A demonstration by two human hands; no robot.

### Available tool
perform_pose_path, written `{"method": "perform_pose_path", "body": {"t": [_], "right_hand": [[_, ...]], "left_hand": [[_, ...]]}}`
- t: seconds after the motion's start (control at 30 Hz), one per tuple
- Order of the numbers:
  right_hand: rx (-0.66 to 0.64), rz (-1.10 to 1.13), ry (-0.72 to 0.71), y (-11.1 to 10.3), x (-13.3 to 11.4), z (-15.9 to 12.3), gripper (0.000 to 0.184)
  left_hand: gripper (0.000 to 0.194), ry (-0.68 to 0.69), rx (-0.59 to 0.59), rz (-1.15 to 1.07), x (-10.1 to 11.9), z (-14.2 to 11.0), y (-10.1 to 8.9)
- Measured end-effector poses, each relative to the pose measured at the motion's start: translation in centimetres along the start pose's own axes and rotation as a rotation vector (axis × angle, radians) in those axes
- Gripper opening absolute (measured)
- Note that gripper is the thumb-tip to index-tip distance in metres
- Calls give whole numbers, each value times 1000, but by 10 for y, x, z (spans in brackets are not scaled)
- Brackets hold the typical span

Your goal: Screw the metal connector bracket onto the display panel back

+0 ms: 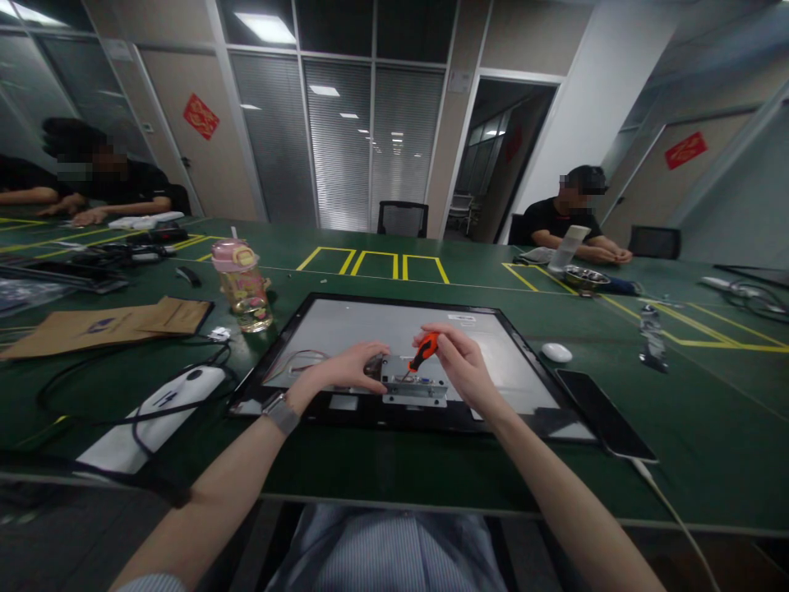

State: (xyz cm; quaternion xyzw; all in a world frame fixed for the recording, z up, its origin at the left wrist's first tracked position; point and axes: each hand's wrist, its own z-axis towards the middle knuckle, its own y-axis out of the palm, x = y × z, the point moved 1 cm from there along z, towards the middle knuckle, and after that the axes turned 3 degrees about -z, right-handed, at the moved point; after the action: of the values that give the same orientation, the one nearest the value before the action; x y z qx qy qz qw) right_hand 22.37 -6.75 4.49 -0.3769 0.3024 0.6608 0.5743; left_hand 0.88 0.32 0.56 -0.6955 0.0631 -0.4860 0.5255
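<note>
A flat monitor panel (345, 325) lies face down on the green table, its grey metal back up inside a black frame. Near its lower middle sits a small metal bracket (414, 390) with a connector. My right hand (459, 362) is closed round an orange-handled screwdriver (424, 351), whose tip points down at the bracket. My left hand (352, 366) rests on the panel just left of the bracket, fingers curled against a small dark part I cannot make out. A grey watch band sits on my left wrist.
A black phone (602, 411) with a cable lies right of the panel, a white mouse (556, 353) beyond it. Left are a pink-lidded bottle (242, 284), brown envelopes (104, 325), a white device (166, 403) and black cables. Two other people sit at the far left and far right.
</note>
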Motion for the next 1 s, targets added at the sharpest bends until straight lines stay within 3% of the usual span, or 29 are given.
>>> {"method": "perform_pose_path", "body": {"t": [0.3, 0.5, 0.7, 1.0], "right_hand": [[30, -30, -22, -3, 4, 1, 13], [-3, -29, -13, -2, 0, 1, 24], [25, -166, -61, -1, -8, 2, 22], [0, -85, -37, -3, 0, 1, 29]], "left_hand": [[74, -20, 8, -12, -7, 1, 2], [72, -11, 3, 8, -4, 1, 1], [75, -16, 9, -11, -8, 1, 2], [77, -30, -16, -2, -7, 1, 2]]}}
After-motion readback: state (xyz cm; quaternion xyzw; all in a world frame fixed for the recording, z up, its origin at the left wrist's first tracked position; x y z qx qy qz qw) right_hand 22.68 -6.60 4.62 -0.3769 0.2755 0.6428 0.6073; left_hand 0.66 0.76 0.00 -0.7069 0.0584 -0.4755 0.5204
